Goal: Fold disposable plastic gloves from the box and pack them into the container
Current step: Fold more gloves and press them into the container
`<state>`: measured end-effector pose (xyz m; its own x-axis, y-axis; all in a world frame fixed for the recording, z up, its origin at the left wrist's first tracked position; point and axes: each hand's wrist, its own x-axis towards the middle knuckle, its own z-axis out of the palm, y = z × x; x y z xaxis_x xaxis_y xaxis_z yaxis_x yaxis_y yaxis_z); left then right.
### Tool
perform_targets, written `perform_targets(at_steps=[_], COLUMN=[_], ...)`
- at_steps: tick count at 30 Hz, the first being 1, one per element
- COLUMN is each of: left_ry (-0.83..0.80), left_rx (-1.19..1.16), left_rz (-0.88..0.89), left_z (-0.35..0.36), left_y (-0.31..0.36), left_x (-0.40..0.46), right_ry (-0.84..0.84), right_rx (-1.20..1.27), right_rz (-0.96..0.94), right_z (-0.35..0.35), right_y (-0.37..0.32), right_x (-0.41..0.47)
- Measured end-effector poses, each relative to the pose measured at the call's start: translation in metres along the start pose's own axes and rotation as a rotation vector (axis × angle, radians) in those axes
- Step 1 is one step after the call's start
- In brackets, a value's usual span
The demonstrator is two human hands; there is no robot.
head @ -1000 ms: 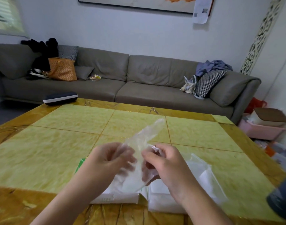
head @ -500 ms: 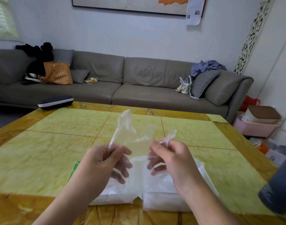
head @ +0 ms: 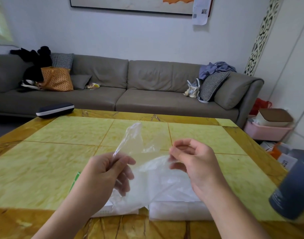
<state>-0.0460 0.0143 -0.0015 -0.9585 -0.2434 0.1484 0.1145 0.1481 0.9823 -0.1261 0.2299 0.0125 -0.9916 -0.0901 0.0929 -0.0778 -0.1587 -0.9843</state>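
Observation:
A clear plastic glove (head: pixel 140 149) is stretched in the air above the table between both hands. My left hand (head: pixel 106 173) pinches its left edge between thumb and forefinger. My right hand (head: pixel 192 157) pinches its right edge with curled fingers. Under the hands, at the table's near edge, stands the white glove box (head: pixel 106 210) with a green side, partly hidden by my left arm. Beside it on the right lies the translucent white container (head: pixel 175 211), seen through the glove.
The yellow tiled table (head: pixel 61 163) stretches ahead. A dark glasses case (head: pixel 55 109) lies at its far left corner. A dark grey cylinder (head: pixel 292 188) stands at the right edge. A grey sofa (head: pixel 123 94) and a pink bin (head: pixel 266 131) are beyond.
Both hands have moved apart, the right one going right and up, and the glove has spread wider between them. The camera has tilted up a little.

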Motion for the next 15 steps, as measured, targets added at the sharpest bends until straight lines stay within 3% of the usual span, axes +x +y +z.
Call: perform_targets(at_steps=[5, 7, 10, 12, 13, 15], left_ry=[0.009, 0.039, 0.116, 0.152, 0.16, 0.165], left_rx=[0.002, -0.023, -0.085, -0.114, -0.115, -0.094], left_rz=[0.029, 0.04, 0.054, 0.066, 0.073, 0.088], left_z=[0.0, 0.0, 0.001, 0.002, 0.002, 0.002], left_y=[0.001, 0.001, 0.003, 0.005, 0.005, 0.005], left_x=[-0.001, -0.001, -0.001, -0.001, -0.002, -0.002], right_ry=[0.188, 0.178, -0.152, -0.404, -0.438, -0.354], right_rx=[0.108, 0.15, 0.204, 0.024, -0.072, -0.134], right_rz=[-0.139, -0.12, 0.06, 0.111, 0.087, 0.064], right_z=[-0.009, -0.006, 0.001, 0.006, 0.008, 0.009], right_y=[0.005, 0.006, 0.004, 0.002, 0.002, 0.001], right_x=[0.01, 0.008, 0.001, -0.009, -0.012, -0.014])
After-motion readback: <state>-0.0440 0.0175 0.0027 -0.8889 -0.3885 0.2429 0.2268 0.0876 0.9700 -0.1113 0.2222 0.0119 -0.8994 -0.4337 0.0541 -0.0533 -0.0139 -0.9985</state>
